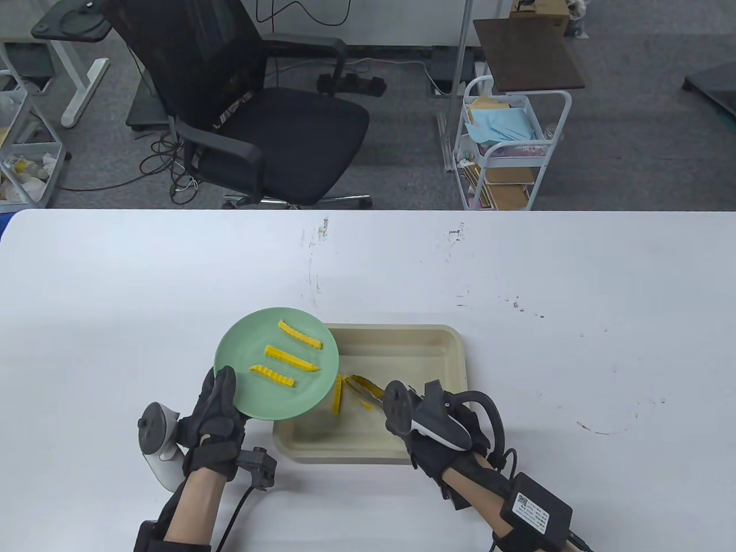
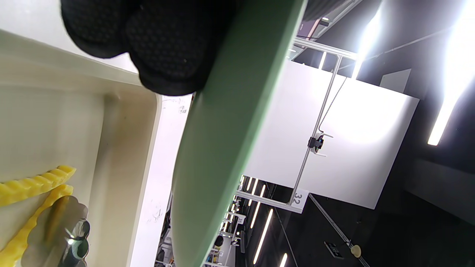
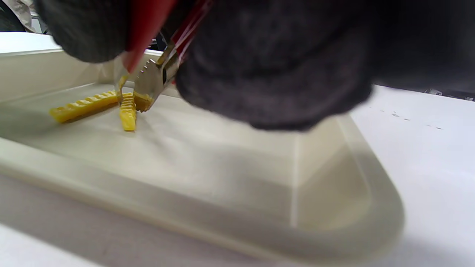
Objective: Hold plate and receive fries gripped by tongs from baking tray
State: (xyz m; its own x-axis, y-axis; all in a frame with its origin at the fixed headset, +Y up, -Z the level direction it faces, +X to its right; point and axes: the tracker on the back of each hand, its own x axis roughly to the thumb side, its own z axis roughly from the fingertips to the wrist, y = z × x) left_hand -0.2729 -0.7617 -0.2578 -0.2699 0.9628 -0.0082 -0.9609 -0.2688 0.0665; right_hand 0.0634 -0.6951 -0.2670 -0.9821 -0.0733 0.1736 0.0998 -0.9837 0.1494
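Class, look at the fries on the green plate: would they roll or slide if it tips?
The fries look flat and ridged, so probably won't roll. The plate seems smooth and shallow-rimmed, so they might slide if the left hand tilts it further.

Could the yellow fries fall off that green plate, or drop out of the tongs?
Maybe. The left hand holds the green plate by one edge only, above the baking tray, and three fries lie loose on it, so a tilt could slide them off. The tongs in the right hand pinch a fry near its end; it might slip free.
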